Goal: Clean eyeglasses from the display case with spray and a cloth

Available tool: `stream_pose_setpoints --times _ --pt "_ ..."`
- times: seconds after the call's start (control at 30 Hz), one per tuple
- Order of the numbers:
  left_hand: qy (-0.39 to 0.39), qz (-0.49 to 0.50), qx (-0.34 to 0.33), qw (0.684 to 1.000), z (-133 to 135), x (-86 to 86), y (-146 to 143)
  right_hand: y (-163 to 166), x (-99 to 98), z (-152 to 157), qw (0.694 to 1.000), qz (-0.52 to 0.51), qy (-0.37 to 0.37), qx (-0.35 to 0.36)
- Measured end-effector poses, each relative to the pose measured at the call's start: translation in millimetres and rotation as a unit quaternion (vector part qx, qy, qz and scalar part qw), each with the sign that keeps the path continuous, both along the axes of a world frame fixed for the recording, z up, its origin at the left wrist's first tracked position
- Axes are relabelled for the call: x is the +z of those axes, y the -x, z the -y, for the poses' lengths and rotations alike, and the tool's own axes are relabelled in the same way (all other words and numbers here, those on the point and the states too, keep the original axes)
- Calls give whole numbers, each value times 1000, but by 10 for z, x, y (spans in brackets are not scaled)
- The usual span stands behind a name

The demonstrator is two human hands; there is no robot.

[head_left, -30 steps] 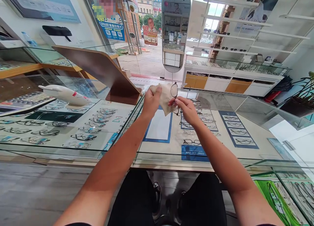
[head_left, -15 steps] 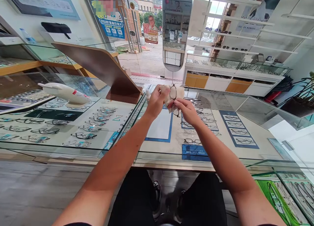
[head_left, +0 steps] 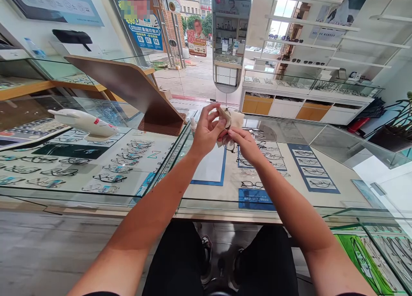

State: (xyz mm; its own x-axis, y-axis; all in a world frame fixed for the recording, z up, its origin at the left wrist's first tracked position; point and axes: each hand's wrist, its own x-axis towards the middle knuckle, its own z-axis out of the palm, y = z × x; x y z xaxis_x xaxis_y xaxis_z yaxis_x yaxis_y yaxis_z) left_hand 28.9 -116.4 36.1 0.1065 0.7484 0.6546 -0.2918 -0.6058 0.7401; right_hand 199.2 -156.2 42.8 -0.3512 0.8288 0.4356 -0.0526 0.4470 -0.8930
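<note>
I hold a pair of dark-framed glasses (head_left: 228, 142) above a glass display counter (head_left: 225, 188). My right hand (head_left: 245, 142) pinches the frame from the right. My left hand (head_left: 206, 131) presses a beige cleaning cloth (head_left: 234, 118) over the upper lens, thumb and fingers closed on it, so that lens is mostly hidden. The lower lens shows below the cloth.
Rows of glasses lie inside the counter under the glass. A white plane-shaped model (head_left: 82, 121) and a slanted brown stand (head_left: 135, 94) sit at the left. An oval mirror (head_left: 231, 34) hangs ahead, with shelves and cabinets (head_left: 309, 107) at the right.
The left hand has moved right and wrapped the cloth over the upper lens, which earlier stood bare in front of the spread cloth. The right hand stayed put.
</note>
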Motion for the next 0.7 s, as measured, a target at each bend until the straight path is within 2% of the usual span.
stream_pose_setpoints --times 0.2,0.53,0.7 --pt "39 32 -22 998 -19 -37 -8 5 -11 -11 1000 -5 13 5" --pt "52 6 -49 997 -10 13 -2 -11 -32 -30 1000 -10 12 25" --pt "98 11 -59 993 53 39 5 4 -13 -3 999 -9 9 42"
